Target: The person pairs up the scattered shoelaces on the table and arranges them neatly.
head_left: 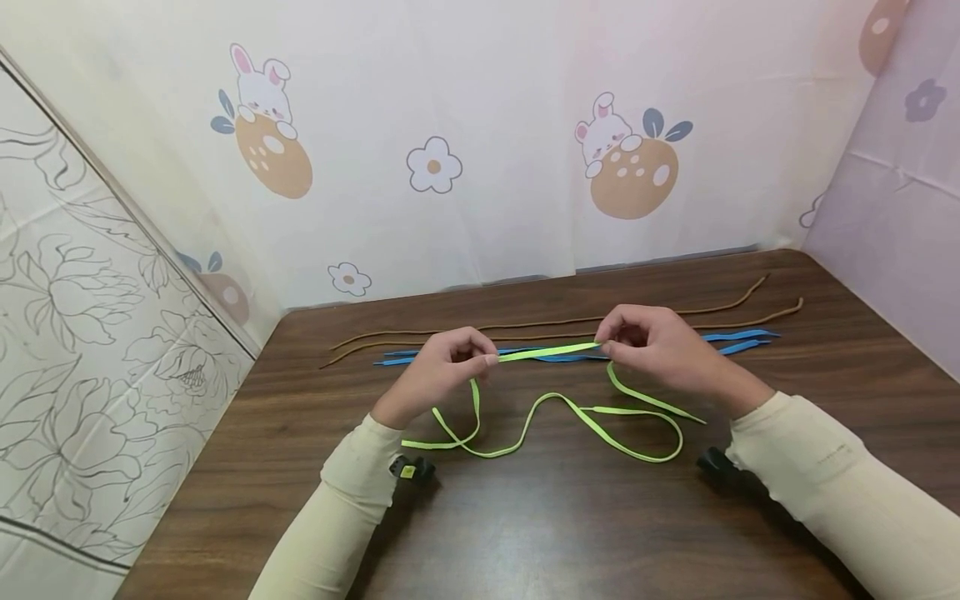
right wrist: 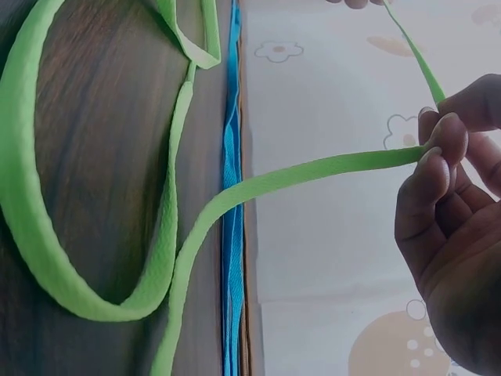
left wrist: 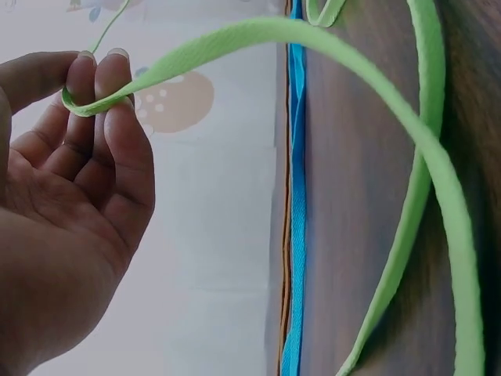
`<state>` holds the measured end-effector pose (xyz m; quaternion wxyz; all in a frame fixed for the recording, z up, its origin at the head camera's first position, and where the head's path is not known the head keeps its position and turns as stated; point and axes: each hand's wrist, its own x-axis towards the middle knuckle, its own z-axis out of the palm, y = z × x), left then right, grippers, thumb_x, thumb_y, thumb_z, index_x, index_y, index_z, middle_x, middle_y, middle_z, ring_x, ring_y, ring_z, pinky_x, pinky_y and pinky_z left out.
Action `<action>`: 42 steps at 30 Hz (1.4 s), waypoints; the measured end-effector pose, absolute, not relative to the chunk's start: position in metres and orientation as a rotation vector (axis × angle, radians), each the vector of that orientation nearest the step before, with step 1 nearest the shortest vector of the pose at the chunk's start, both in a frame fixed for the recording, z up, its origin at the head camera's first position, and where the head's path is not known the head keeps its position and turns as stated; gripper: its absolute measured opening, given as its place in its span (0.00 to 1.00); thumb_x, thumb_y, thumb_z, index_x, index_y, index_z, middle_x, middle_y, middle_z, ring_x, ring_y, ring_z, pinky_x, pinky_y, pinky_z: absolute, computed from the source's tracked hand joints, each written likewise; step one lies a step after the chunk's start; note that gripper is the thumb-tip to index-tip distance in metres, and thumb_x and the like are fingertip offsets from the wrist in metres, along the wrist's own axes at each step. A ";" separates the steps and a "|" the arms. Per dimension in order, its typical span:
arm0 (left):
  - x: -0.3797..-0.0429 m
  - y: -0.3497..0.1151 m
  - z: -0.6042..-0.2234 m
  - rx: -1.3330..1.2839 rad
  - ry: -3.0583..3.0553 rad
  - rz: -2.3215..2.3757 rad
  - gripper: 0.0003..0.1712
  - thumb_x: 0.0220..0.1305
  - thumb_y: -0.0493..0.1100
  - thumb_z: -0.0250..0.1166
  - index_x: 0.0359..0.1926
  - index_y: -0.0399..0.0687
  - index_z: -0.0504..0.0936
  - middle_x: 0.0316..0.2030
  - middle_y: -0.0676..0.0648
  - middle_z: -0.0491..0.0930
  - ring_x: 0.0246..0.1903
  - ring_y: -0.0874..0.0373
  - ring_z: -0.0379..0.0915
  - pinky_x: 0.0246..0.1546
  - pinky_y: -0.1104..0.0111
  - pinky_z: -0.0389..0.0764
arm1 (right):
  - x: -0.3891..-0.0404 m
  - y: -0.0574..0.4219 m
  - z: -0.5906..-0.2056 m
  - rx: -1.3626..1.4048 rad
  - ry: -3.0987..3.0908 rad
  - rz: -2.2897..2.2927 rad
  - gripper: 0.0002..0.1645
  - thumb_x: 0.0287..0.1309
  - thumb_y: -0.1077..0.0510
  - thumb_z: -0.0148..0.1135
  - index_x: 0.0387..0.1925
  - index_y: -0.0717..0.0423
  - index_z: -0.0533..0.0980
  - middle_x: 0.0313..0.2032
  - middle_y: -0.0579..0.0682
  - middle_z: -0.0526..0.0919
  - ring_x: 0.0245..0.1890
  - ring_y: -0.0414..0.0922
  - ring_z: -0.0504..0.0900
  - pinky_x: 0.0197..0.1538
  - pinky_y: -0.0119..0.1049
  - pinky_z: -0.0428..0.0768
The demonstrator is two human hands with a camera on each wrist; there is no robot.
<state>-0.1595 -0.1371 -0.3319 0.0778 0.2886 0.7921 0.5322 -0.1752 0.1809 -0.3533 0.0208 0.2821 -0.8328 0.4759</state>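
Note:
A flat neon-green shoelace [head_left: 551, 352] is stretched between both hands above the table. My left hand [head_left: 444, 367] pinches it between thumb and fingers, and my right hand [head_left: 660, 350] pinches it further along. From each hand the lace drops to the table, where its slack lies in loose curves and a loop in front of the hands. In the left wrist view the green lace [left wrist: 258, 33] arcs down from the left hand [left wrist: 86, 172]. In the right wrist view the lace [right wrist: 313, 171] runs from the right hand's [right wrist: 458, 211] fingertips down to the table.
Behind the green lace lie blue shoelaces [head_left: 738, 335], stretched sideways and partly hidden by the hands. Two thin brown laces [head_left: 750, 320] lie further back, near the table's [head_left: 540, 517] far edge. A patterned curtain [head_left: 495, 233] hangs behind the table. Dark wrist devices sit below both sleeves.

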 end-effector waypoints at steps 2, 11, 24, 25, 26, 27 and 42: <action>-0.159 -0.138 -0.331 0.862 2.382 1.589 0.04 0.64 0.38 0.59 0.38 0.42 0.78 0.27 0.34 0.77 0.28 0.50 0.75 0.30 0.62 0.75 | -0.176 0.181 -0.353 0.872 -2.585 1.479 0.05 0.58 0.58 0.61 0.34 0.43 0.76 0.26 0.47 0.76 0.22 0.44 0.71 0.23 0.35 0.70; -0.162 -0.143 -0.330 0.832 2.410 1.609 0.06 0.64 0.38 0.59 0.38 0.39 0.78 0.27 0.34 0.77 0.29 0.44 0.74 0.29 0.64 0.74 | -0.176 0.182 -0.352 0.845 -2.594 1.473 0.05 0.58 0.56 0.62 0.37 0.51 0.77 0.25 0.49 0.75 0.22 0.45 0.71 0.23 0.35 0.70; -0.168 -0.153 -0.332 0.799 2.467 1.612 0.10 0.65 0.40 0.58 0.40 0.36 0.77 0.28 0.33 0.76 0.28 0.44 0.72 0.27 0.60 0.69 | -0.176 0.184 -0.347 0.702 -2.664 1.356 0.05 0.58 0.56 0.61 0.38 0.48 0.78 0.24 0.49 0.75 0.22 0.44 0.71 0.23 0.34 0.70; -0.169 -0.154 -0.332 0.798 2.463 1.623 0.10 0.65 0.39 0.58 0.41 0.35 0.77 0.28 0.33 0.76 0.29 0.44 0.72 0.28 0.59 0.71 | -0.178 0.186 -0.350 0.696 -2.668 1.345 0.05 0.58 0.54 0.61 0.37 0.47 0.78 0.24 0.48 0.75 0.22 0.44 0.71 0.23 0.34 0.70; -0.170 -0.155 -0.333 0.797 2.459 1.634 0.10 0.65 0.39 0.58 0.40 0.35 0.77 0.28 0.33 0.76 0.29 0.43 0.73 0.29 0.59 0.72 | -0.180 0.187 -0.352 0.689 -2.670 1.335 0.06 0.58 0.53 0.61 0.37 0.47 0.78 0.24 0.48 0.75 0.23 0.44 0.71 0.23 0.34 0.70; -0.170 -0.156 -0.334 0.791 2.448 1.652 0.09 0.65 0.39 0.58 0.40 0.35 0.77 0.28 0.34 0.75 0.30 0.42 0.72 0.31 0.57 0.73 | -0.182 0.189 -0.354 0.682 -2.670 1.333 0.06 0.58 0.52 0.61 0.37 0.46 0.78 0.24 0.48 0.74 0.23 0.44 0.71 0.23 0.35 0.70; -0.191 -0.175 -0.356 0.696 2.405 1.804 0.09 0.64 0.42 0.60 0.45 0.46 0.77 0.29 0.34 0.74 0.36 0.34 0.72 0.40 0.52 0.75 | -0.189 0.193 -0.362 0.627 -2.658 1.262 0.03 0.57 0.52 0.63 0.33 0.44 0.75 0.22 0.47 0.75 0.23 0.44 0.72 0.24 0.35 0.70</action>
